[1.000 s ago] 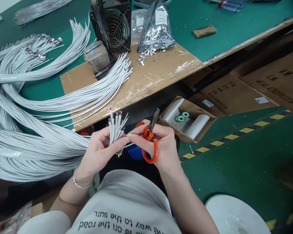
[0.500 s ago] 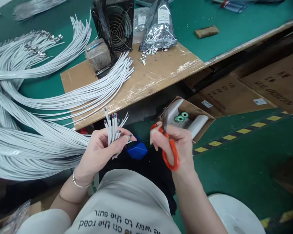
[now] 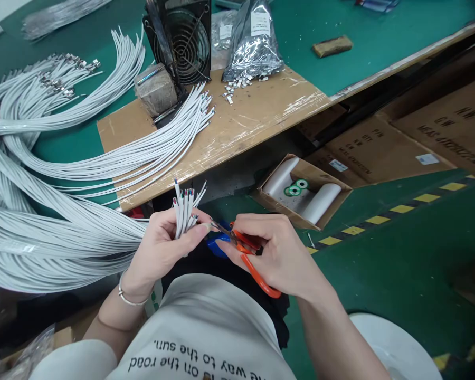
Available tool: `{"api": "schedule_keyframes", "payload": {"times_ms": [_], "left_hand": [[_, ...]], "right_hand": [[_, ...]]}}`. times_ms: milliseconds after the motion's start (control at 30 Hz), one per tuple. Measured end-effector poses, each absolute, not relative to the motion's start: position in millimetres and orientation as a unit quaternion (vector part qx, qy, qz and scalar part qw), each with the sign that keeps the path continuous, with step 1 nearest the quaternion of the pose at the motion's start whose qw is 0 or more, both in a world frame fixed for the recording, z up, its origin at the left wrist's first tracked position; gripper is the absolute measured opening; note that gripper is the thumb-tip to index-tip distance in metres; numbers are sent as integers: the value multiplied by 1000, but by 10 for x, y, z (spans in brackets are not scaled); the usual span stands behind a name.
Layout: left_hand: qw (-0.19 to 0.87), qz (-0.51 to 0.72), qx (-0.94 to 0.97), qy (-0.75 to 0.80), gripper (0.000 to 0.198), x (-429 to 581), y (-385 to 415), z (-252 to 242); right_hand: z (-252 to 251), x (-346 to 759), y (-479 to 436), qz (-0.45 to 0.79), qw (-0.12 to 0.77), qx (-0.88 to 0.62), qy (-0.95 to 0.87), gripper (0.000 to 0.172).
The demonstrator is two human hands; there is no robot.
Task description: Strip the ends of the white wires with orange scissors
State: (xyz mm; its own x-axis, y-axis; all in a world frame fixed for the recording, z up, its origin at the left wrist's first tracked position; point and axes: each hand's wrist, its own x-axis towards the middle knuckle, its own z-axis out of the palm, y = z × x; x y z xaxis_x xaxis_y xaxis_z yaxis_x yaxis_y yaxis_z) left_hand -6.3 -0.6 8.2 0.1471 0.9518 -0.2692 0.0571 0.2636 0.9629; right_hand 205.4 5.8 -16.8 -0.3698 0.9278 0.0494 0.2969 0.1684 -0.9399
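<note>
My left hand (image 3: 170,237) is closed around a bundle of white cables (image 3: 184,208), whose cut ends point up and show small coloured wire tips. One cable end is pinched between its thumb and forefinger. In my right hand (image 3: 273,250) are scissors with orange handles (image 3: 261,277). Their blades point left and reach the fingertips of my left hand, at the pinched cable end; whether they touch the wires is too small to tell. Long white cables (image 3: 83,221) run from the left hand back over the bench at left.
A fan (image 3: 184,47), a grey bag of small metal parts (image 3: 255,45) and a wrapped block (image 3: 156,89) stand on the bench's cardboard sheet (image 3: 261,116). An open carton (image 3: 320,221) with white rolls sits below. A round white seat (image 3: 391,348) is at lower right.
My right hand has moved left with the scissors, and their blades have turned from pointing up to pointing at the left hand's fingertips. The left hand keeps its hold on the cables.
</note>
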Motion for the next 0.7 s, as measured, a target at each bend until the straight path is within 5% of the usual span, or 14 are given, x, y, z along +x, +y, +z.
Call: {"api": "schedule_keyframes", "payload": {"times_ms": [433, 700], "left_hand": [[598, 376, 470, 529, 22, -61, -12, 75], [586, 366, 481, 540, 27, -70, -5, 96]], "right_hand": [[-173, 2054, 36, 439, 351, -455, -690, 51], [-216, 2046, 52, 439, 384, -474, -660, 62]]}}
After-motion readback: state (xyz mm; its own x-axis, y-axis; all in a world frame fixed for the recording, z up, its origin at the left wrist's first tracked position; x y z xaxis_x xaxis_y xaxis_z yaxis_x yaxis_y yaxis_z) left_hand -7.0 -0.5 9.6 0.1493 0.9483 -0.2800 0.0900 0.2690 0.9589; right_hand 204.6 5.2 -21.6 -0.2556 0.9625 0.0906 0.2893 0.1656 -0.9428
